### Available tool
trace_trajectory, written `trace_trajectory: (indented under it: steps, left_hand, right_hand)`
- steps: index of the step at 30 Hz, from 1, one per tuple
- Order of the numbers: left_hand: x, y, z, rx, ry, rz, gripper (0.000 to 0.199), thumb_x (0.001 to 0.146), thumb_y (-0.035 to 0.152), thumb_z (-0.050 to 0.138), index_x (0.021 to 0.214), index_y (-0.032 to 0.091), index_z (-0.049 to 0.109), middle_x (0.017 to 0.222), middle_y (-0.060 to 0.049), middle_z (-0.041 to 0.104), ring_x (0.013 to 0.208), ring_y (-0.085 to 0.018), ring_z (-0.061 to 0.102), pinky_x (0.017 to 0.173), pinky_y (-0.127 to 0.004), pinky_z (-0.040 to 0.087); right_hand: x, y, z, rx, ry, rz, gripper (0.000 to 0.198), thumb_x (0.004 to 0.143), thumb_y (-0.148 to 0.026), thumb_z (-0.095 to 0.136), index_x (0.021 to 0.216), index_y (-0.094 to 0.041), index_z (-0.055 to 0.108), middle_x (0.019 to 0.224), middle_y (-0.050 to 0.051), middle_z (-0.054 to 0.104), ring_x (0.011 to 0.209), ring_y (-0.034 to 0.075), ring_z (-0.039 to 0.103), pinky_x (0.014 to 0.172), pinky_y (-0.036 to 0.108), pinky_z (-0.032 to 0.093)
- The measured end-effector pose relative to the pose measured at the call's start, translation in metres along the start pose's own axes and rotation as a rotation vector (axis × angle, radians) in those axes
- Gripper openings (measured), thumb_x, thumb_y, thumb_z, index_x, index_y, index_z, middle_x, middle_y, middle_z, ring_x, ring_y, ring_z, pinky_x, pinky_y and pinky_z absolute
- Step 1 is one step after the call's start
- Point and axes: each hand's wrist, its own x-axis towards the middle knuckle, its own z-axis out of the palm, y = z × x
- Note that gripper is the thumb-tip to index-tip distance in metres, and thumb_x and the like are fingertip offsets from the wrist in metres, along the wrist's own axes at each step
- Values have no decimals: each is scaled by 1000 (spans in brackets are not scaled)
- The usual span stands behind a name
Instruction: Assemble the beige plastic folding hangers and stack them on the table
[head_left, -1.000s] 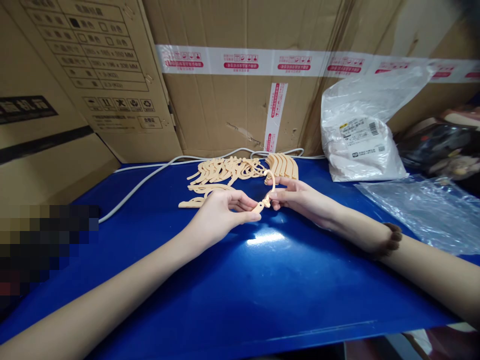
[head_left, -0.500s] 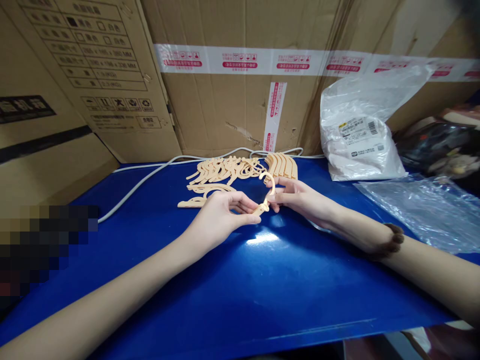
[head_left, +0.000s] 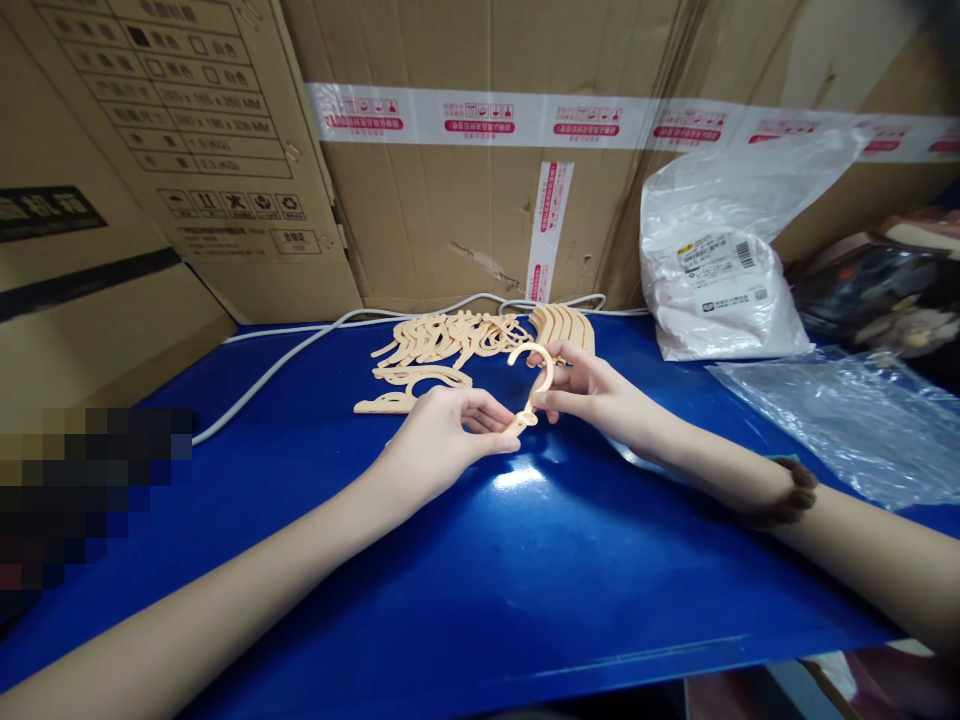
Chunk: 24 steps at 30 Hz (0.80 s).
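Above the blue table, both my hands are closed on a beige plastic hanger hook (head_left: 550, 373), its curl upward and its tip pointing left. My left hand (head_left: 439, 440) pinches the short base below the hook between thumb and fingers, covering part of it. With thumb and fingertips, my right hand (head_left: 604, 395) grips the stem near the foot of the curl. Beyond them lies a heap of beige hanger parts (head_left: 442, 338), and right of it a row of curved hanger arms (head_left: 566, 325). Two longer hanger pieces (head_left: 390, 405) rest just behind my left hand.
Cardboard boxes (head_left: 450, 220) wall the back and left of the blue table (head_left: 450, 600). A white cable (head_left: 270, 385) runs along the rear. At right stand a full white plastic bag (head_left: 712, 310) and a flat clear plastic bag (head_left: 847, 430).
The hook has turned in my fingers, so its curl now shows wider and reaches further left. My right fingers have shifted slightly on the stem; my left hand has barely moved.
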Motion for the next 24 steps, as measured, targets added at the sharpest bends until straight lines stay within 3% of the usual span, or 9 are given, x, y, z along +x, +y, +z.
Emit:
trace_trajectory:
  steps: [13, 24]
  left_hand:
    - [-1, 1, 0, -49, -34, -34, 34, 66, 21, 75, 99, 15, 66, 73, 0, 69, 69, -15, 64, 72, -30, 49]
    - [0, -1, 3, -115, -25, -42, 27, 66, 17, 76, 85, 17, 57, 69, 2, 68, 65, -13, 64, 67, -26, 49]
  right_hand:
    - [-2, 0, 1, -87, -15, -86, 60, 76, -11, 59, 132, -20, 39, 73, -4, 60, 64, 12, 55, 61, 28, 47]
    - [-3, -1, 3, -103, -18, -52, 70, 76, -12, 59, 142, -18, 36, 73, -4, 59, 58, 10, 52, 56, 26, 46]
